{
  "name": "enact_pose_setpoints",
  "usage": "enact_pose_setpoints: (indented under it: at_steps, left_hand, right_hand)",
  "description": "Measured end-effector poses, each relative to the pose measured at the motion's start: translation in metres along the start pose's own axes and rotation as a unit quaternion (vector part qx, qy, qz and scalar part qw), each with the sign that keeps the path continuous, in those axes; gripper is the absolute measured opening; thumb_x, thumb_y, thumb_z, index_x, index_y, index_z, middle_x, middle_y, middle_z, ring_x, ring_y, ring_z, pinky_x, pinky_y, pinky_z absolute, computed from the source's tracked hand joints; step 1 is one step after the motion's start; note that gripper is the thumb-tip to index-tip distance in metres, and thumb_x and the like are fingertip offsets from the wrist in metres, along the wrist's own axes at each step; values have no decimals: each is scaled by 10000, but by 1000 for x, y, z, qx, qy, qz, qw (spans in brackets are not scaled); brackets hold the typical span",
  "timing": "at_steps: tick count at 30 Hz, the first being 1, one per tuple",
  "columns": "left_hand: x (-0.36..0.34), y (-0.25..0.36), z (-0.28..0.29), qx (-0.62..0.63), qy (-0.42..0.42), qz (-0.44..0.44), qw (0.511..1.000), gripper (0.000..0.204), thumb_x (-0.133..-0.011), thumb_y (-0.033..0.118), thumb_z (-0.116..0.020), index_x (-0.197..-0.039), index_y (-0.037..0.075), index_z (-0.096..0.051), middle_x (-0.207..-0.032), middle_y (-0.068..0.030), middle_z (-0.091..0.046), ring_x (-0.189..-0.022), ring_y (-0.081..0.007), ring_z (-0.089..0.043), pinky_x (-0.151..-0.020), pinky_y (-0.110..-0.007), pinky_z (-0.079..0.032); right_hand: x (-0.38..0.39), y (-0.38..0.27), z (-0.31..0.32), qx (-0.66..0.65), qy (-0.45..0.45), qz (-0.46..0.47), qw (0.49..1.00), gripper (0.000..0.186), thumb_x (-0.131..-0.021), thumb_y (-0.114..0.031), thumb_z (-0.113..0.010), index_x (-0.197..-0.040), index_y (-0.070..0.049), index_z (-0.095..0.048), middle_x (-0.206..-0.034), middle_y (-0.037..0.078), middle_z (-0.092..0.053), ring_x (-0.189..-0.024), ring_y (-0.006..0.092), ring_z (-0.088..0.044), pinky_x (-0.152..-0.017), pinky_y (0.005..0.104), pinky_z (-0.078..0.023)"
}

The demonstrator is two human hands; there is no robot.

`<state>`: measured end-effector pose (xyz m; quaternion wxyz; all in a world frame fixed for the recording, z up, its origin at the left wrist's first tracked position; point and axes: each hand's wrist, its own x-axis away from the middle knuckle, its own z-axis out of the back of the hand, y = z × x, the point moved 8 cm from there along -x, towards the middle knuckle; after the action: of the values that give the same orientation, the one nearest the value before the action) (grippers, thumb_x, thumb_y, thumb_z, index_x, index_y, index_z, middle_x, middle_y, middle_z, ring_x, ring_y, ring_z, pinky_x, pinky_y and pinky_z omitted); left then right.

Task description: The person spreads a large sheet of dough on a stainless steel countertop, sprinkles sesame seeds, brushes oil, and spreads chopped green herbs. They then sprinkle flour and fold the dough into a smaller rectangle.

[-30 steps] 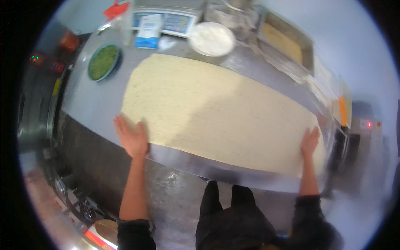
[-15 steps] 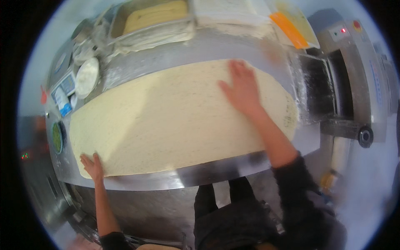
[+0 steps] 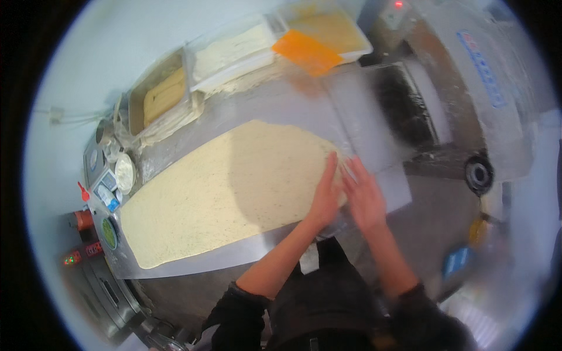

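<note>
A large, thin sheet of pale dough point(image 3: 193, 193), flecked with small dark specks, lies spread over the metal table. Both hands are at its right end. My left hand point(image 3: 325, 199) rests at the dough's right edge, fingers stretched out and pointing away from me. Just right of it, my right hand point(image 3: 366, 199) is held with its fingers extended, close to the left fingertips. Nothing shows in either hand, though slight blur and the angle hide whether the fingertips touch the dough's rim.
At the back stand a metal pan of yellow dough point(image 3: 130, 111), a white flour tub point(image 3: 234, 67) and an orange scraper point(image 3: 307, 52). On the left are a flour bowl point(image 3: 124, 174) and a green-filled bowl point(image 3: 109, 233). A large machine point(image 3: 456, 99) stands at the right.
My left hand has moved from the dough's left end to its right edge. My right hand has come nearer, beside the left. The view has swung to the right.
</note>
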<state>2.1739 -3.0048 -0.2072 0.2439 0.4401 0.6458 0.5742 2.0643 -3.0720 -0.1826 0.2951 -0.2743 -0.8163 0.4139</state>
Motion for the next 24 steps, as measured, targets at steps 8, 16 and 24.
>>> enact_pose_setpoints:
  at_steps: [8,16,24]
  left_hand:
    - [-69,112,-51,376,100,144,910,846,-1157,654,-254,-1668,-13,-352,-1627,-162,-504,-1482,-324,-500,-1287,-448,-319]
    - [-103,217,-9,350,217,-21,911,833,-1160,598,-375,-1691,-39,-302,-1723,-183,-386,-1586,-278,-402,-1304,-429,-315]
    - [-136,201,117,369,275,-60,886,831,-1151,587,-391,-1693,-36,-300,-1727,-159,-394,-1595,-271,-392,-1337,-463,-250]
  right_hand:
    - [-90,-100,-46,345,-163,173,908,594,-1159,-404,-479,-1637,-51,-470,-1646,176,-512,-1491,346,-511,-1256,473,-378]
    - [-179,-98,-77,-16,-34,-81,996,465,-1129,-422,-570,-1464,-111,-659,-1313,86,-711,-1305,239,-638,-1115,385,-489]
    - [-215,-128,-217,150,-72,0,986,553,-1154,-421,-514,-1567,-58,-582,-1509,69,-645,-1414,204,-580,-1188,369,-415]
